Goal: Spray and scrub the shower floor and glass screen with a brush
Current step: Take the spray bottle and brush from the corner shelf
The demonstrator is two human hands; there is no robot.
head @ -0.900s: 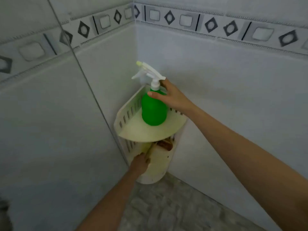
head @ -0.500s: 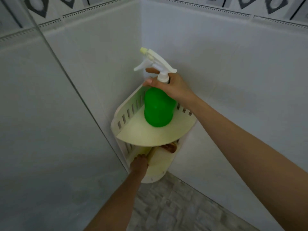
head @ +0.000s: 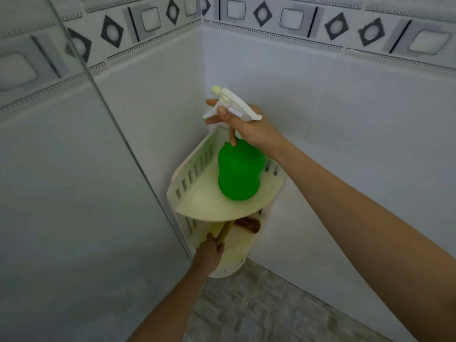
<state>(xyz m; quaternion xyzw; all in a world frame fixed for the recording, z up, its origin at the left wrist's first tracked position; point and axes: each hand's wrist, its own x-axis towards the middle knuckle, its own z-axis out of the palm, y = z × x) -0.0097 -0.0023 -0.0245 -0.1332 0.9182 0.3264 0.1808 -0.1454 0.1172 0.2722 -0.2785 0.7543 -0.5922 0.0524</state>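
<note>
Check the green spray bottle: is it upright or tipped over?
Upright: the spray bottle has its trigger head on top, the right hand gripping its neck.

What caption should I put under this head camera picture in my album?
Right hand grips the green spray bottle at the corner shelf while left hand holds the brush below.

1. We record the right arm entering from the lower right, extended up and to the left, forearm bare.
2. We find the right hand [head: 251, 129] wrapped about the neck of the spray bottle [head: 238, 174], one digit pointing down onto its shoulder.
3. We record the left forearm rising from the bottom edge.
4. We find the left hand [head: 208, 253], back to camera, fingers curled round the brush handle [head: 224, 232].
</note>
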